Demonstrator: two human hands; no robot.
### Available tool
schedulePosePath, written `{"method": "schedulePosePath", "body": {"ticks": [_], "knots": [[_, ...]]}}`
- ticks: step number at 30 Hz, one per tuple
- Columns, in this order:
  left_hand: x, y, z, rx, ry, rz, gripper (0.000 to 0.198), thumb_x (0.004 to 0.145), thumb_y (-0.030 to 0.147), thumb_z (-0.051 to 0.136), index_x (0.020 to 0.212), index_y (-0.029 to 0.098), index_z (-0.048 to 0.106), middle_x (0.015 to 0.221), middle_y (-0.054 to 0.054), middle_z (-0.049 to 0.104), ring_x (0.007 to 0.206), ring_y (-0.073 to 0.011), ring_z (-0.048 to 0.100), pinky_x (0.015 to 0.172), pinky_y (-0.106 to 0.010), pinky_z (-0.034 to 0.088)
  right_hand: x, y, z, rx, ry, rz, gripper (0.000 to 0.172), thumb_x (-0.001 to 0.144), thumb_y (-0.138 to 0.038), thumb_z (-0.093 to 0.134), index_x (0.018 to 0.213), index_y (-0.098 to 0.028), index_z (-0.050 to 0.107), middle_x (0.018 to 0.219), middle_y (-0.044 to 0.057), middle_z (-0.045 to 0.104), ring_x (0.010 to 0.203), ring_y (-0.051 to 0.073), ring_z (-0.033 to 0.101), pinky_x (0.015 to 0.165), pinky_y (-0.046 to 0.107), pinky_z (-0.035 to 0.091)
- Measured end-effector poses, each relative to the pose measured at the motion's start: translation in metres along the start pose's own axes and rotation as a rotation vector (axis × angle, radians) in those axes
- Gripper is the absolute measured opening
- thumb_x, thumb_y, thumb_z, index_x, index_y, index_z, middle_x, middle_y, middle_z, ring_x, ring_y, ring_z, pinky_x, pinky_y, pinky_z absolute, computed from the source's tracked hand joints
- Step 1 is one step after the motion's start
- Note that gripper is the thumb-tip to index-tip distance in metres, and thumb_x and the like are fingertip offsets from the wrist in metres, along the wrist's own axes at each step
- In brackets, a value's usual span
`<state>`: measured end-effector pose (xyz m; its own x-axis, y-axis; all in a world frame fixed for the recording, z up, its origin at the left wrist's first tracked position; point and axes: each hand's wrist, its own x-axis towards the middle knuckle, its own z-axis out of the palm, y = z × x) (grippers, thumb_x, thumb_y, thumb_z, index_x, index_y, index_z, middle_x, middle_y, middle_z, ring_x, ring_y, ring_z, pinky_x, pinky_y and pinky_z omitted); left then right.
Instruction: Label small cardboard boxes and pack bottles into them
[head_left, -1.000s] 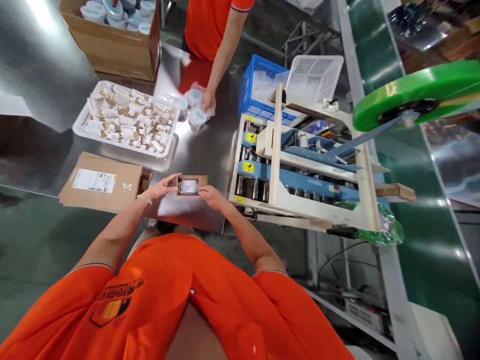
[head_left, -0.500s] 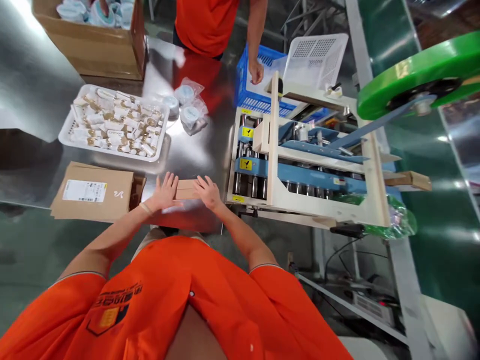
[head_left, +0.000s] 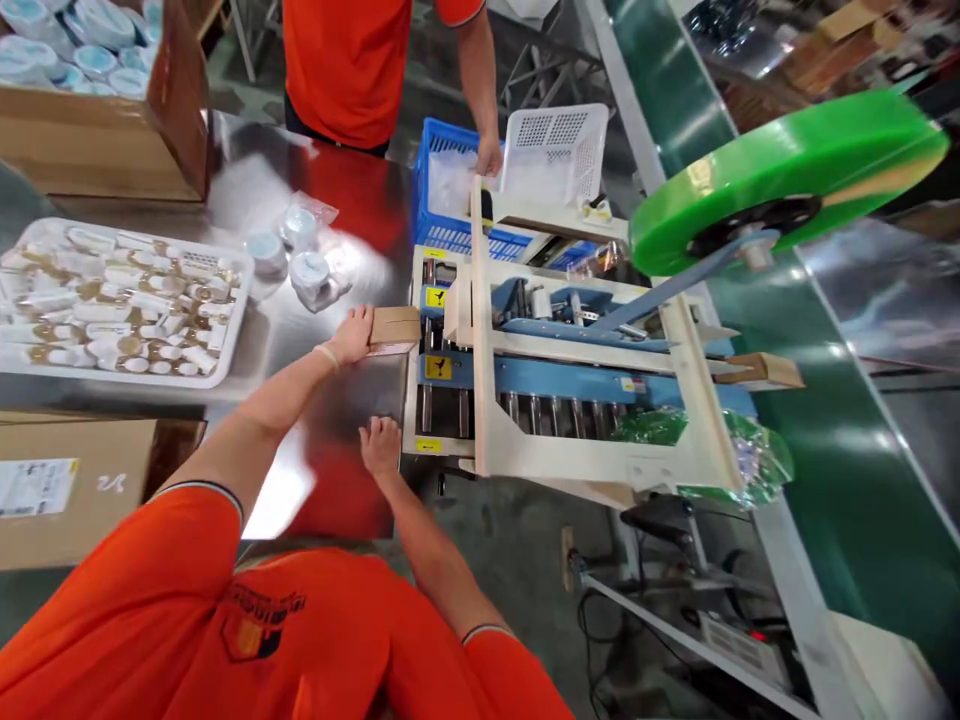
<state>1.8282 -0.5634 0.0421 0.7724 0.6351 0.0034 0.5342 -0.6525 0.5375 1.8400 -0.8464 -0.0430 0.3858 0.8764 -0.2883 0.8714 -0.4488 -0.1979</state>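
Note:
A small brown cardboard box [head_left: 395, 326] lies at the right edge of the metal table, its far end at the mouth of the carton-sealing machine [head_left: 446, 370]. My left hand [head_left: 354, 335] is closed against the near end of the box; some of its fingertips are hidden. Closer to my body, my right hand [head_left: 381, 445] rests by the table edge beside the machine frame. It holds nothing, and its fingers are slightly bent and apart.
A white tray of small bottles [head_left: 127, 300] and bagged round jars [head_left: 300, 250] stand on the table. Flat cardboard [head_left: 75, 480] lies near left, a carton of tubs [head_left: 105, 140] far left. A co-worker [head_left: 345, 70] stands opposite, by a blue crate [head_left: 442, 190]. Green tape roll [head_left: 780, 180] overhangs the machine.
The box has moved right, from the table in front of me to the machine's entry, with my left hand behind it. My right hand has let go of it. The view has swung right.

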Motion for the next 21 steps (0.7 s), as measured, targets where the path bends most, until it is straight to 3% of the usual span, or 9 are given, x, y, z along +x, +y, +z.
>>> {"method": "schedulePosePath", "body": {"ticks": [4, 6, 8, 11, 14, 17, 18, 20, 21], "knots": [[0.074, 0.060, 0.049, -0.173, -0.030, 0.071, 0.125, 0.079, 0.052, 0.096, 0.171, -0.002, 0.031, 0.174, -0.044, 0.027, 0.160, -0.0613, 0.034, 0.129, -0.074, 0.033, 0.003, 0.006, 0.017, -0.029, 0.075, -0.036, 0.038, 0.116, -0.038, 0.052, 0.141, -0.016, 0.068, 0.128, 0.021, 0.069, 0.116, 0.035, 0.065, 0.101, 0.048, 0.053], [0.082, 0.090, 0.073, -0.352, -0.052, 0.141, 0.135, 0.078, 0.051, 0.097, 0.179, 0.008, 0.019, 0.183, -0.037, 0.011, 0.170, -0.0599, 0.017, 0.131, -0.073, 0.033, 0.006, 0.009, 0.026, -0.012, 0.170, -0.053, 0.033, 0.113, -0.035, 0.059, 0.136, -0.014, 0.070, 0.121, 0.019, 0.070, 0.111, 0.033, 0.065, 0.099, 0.046, 0.052], [0.062, 0.108, 0.089, -0.523, -0.058, 0.232, 0.134, 0.084, 0.049, 0.090, 0.183, 0.015, 0.005, 0.187, -0.031, 0.002, 0.174, -0.0540, 0.005, 0.128, -0.067, 0.042, 0.008, 0.013, 0.034, 0.014, 0.252, -0.063, 0.029, 0.109, -0.032, 0.064, 0.130, -0.013, 0.071, 0.116, 0.018, 0.071, 0.108, 0.033, 0.064, 0.097, 0.045, 0.051], [-0.016, 0.102, 0.085, -0.673, 0.012, 0.343, 0.109, 0.098, 0.034, 0.069, 0.184, 0.021, 0.003, 0.188, -0.026, 0.004, 0.176, -0.0453, 0.011, 0.123, -0.061, 0.051, 0.007, 0.021, 0.035, 0.079, 0.306, -0.076, 0.021, 0.108, -0.031, 0.063, 0.118, -0.014, 0.071, 0.110, 0.018, 0.071, 0.107, 0.033, 0.063, 0.097, 0.045, 0.050], [-0.132, 0.054, 0.037, -0.524, 0.160, 0.246, 0.086, 0.098, 0.018, 0.060, 0.179, 0.019, 0.029, 0.180, -0.022, 0.034, 0.168, -0.0370, 0.035, 0.134, -0.059, 0.041, 0.007, 0.026, 0.025, 0.191, 0.308, -0.037, 0.019, 0.106, -0.032, 0.060, 0.109, -0.015, 0.070, 0.111, 0.020, 0.071, 0.107, 0.034, 0.064, 0.098, 0.046, 0.050], [-0.264, -0.016, -0.041, -0.248, 0.427, -0.272, 0.063, 0.100, 0.013, 0.058, 0.162, 0.015, 0.051, 0.158, -0.019, 0.057, 0.149, -0.0314, 0.053, 0.131, -0.055, 0.044, 0.015, 0.003, 0.009, 0.380, 0.288, 0.048, 0.021, 0.101, -0.029, 0.058, 0.111, -0.014, 0.070, 0.110, 0.020, 0.074, 0.107, 0.033, 0.067, 0.100, 0.046, 0.052], [-0.307, -0.040, -0.069, -0.143, 0.530, -0.518, 0.058, 0.099, 0.012, 0.059, 0.157, 0.014, 0.054, 0.154, -0.018, 0.060, 0.146, -0.0312, 0.054, 0.130, -0.056, 0.044, 0.018, -0.015, 0.004, 0.466, 0.255, 0.041, 0.023, 0.100, -0.028, 0.057, 0.112, -0.015, 0.071, 0.108, 0.018, 0.076, 0.104, 0.032, 0.069, 0.100, 0.046, 0.053], [-0.385, -0.082, -0.116, -0.051, 0.671, -0.812, 0.054, 0.099, 0.007, 0.056, 0.153, 0.004, 0.053, 0.153, -0.027, 0.055, 0.147, -0.0408, 0.048, 0.127, -0.071, 0.038, 0.018, -0.068, -0.002, 0.657, 0.123, -0.050, 0.024, 0.098, -0.029, 0.058, 0.113, -0.017, 0.072, 0.102, 0.013, 0.078, 0.099, 0.028, 0.072, 0.100, 0.042, 0.056], [-0.416, -0.100, -0.135, 0.024, 0.727, -1.042, 0.048, 0.099, 0.009, 0.060, 0.147, 0.007, 0.056, 0.153, -0.025, 0.054, 0.147, -0.0414, 0.047, 0.127, -0.069, 0.038, 0.016, -0.100, -0.002, 0.745, 0.026, -0.116, 0.024, 0.097, -0.030, 0.060, 0.113, -0.018, 0.073, 0.101, 0.010, 0.079, 0.097, 0.026, 0.073, 0.099, 0.040, 0.057]]}}
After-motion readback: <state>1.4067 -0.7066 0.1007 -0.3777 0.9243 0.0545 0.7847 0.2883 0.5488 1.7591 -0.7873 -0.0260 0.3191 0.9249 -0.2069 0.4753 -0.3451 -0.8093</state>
